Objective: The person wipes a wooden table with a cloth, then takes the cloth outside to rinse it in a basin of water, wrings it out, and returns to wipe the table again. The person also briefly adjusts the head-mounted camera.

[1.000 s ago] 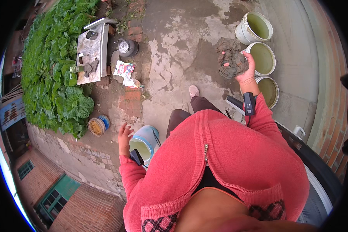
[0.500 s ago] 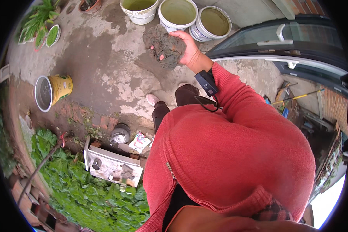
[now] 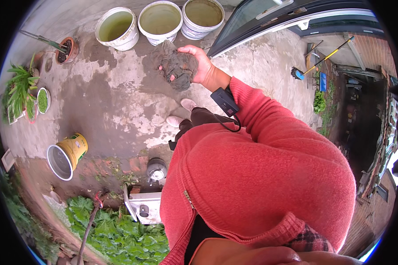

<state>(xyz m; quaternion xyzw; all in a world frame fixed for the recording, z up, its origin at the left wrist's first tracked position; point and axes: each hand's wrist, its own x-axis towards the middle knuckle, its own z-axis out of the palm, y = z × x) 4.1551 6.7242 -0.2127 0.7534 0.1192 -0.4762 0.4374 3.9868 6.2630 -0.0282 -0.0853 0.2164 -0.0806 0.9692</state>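
My right hand [image 3: 202, 66] is stretched out ahead of me and grips a crumpled, wet grey-brown rag [image 3: 174, 66]. A small black device [image 3: 224, 101] is strapped to that wrist over the red sleeve. The rag hangs above damp concrete, just short of three white buckets [image 3: 160, 21] filled with murky greenish water. My left hand is hidden behind my red jacket and does not show. My pale shoes [image 3: 181, 112] stand on the concrete below the rag.
A yellow bucket [image 3: 68, 152] lies tipped on its side at the left. Potted plants [image 3: 24, 95] line the far left. Leafy greens [image 3: 115, 229], a white box [image 3: 141, 205] and a metal kettle [image 3: 156, 168] sit near my feet. A broom [image 3: 316, 62] lies at right beside a dark door frame [image 3: 269, 24].
The view has swung round, bringing the three buckets and the doorway to the top. My right hand still grips the rag, now raised nearer the buckets. The left hand, visible a second ago, is gone.
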